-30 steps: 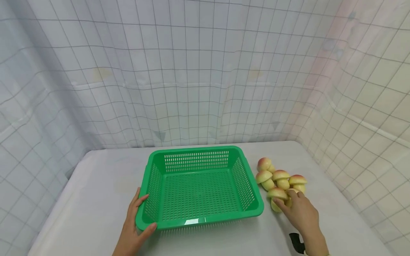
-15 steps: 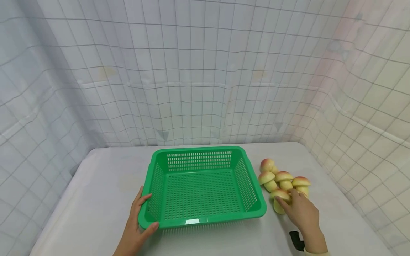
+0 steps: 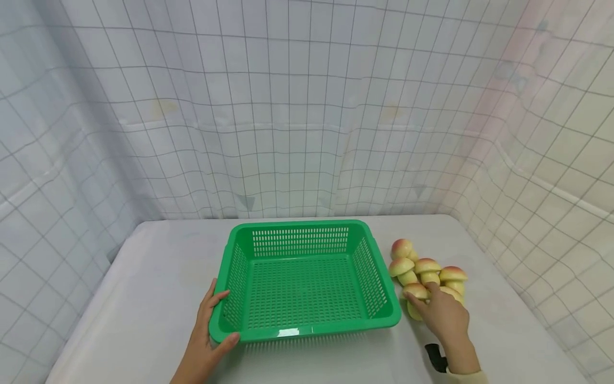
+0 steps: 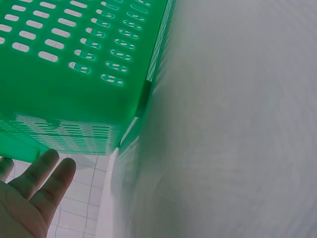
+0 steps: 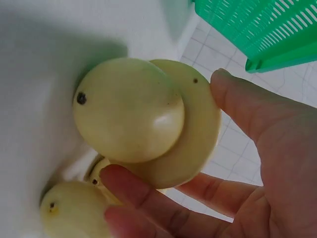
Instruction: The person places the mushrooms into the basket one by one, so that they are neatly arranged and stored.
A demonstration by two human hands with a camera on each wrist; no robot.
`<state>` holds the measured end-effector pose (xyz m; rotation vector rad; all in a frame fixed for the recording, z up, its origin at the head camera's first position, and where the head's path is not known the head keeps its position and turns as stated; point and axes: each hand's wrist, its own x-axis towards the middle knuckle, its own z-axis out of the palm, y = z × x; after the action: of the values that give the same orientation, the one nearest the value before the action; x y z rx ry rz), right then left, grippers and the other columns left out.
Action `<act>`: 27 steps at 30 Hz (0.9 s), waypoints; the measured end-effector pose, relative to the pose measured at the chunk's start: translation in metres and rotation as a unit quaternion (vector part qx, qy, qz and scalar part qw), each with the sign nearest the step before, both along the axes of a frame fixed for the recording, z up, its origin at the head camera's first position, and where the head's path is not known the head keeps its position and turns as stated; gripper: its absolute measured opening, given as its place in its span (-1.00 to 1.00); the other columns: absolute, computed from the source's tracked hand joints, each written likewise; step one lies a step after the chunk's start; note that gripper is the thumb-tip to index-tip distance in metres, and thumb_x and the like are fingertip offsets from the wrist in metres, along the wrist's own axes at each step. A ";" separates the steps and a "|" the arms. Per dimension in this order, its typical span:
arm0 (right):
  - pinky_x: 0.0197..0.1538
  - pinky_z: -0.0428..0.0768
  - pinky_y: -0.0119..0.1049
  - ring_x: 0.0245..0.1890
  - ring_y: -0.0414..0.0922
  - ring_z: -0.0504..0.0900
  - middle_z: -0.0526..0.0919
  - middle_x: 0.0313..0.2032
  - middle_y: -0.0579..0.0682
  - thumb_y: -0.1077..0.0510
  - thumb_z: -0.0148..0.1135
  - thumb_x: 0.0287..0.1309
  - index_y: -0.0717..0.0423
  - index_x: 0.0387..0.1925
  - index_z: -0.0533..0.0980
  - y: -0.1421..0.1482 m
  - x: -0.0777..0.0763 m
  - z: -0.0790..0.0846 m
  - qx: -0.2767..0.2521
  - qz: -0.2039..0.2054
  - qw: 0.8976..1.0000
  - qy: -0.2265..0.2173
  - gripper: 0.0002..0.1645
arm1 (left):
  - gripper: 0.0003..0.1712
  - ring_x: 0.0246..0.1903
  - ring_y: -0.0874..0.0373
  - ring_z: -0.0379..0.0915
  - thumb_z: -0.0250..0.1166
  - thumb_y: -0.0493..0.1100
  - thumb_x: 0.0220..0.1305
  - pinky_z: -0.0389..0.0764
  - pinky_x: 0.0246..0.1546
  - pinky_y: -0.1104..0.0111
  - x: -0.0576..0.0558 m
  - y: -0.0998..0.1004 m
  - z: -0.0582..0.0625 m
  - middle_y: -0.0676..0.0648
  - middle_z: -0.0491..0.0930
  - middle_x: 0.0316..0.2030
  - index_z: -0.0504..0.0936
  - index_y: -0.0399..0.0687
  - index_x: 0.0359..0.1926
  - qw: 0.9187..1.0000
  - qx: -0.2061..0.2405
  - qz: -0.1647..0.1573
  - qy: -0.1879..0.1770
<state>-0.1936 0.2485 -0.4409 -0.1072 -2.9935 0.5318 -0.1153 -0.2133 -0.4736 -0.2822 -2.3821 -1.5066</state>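
Right hand (image 3: 446,316) pinching a toy mushroom (image 3: 415,290), lower right of the head view.
There, the left hand (image 3: 202,325) rests, fingers spread, on the slotted plastic basket (image 3: 345,326); left wrist: straight fingers at lower left by its stiff, smooth wall; right wrist: thumb and fingers hold the mushroom's cap at center, its bulbous stem satiny, probably light, firm and slippery, so the flared cap edge suits gripping best.

No text, label, brand, number or sign can be read on the green basket (image 3: 336,326) at the left hand (image 3: 203,332), the mushroom-shaped pieces (image 3: 427,265) by the right hand (image 3: 445,314), the desk (image 3: 163,277) beneath both hands or the gridded curtain (image 3: 288,133) beyond them.
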 end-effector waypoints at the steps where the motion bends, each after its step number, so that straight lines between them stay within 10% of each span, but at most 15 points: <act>1: -0.60 0.38 -0.08 -0.56 0.01 0.56 0.56 -0.56 0.08 -0.48 0.06 0.08 0.31 0.10 0.40 -0.001 0.000 0.000 -0.003 -0.001 1.000 -0.004 -0.03 | -0.14 0.40 0.17 -0.35 0.31 -0.25 0.11 0.06 0.02 -0.26 0.000 0.000 0.000 0.03 -0.28 0.47 0.14 0.07 0.40 1.000 0.000 -0.001 0.001; 27: -0.56 0.35 -0.22 -0.46 -0.15 0.56 0.66 -0.36 -0.04 -0.58 0.08 -0.08 0.10 0.16 0.41 -0.003 0.003 -0.002 -0.075 -0.023 0.997 -0.023 0.02 | -0.15 0.40 0.22 -0.36 0.31 -0.26 0.11 0.03 0.03 -0.28 -0.002 -0.001 -0.004 0.00 -0.27 0.47 0.15 0.07 0.40 1.000 0.000 0.001 0.002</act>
<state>-0.1906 0.2451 -0.4434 -0.2033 -2.9835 0.7575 -0.1175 -0.2142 -0.4778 -0.2828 -2.3794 -1.5027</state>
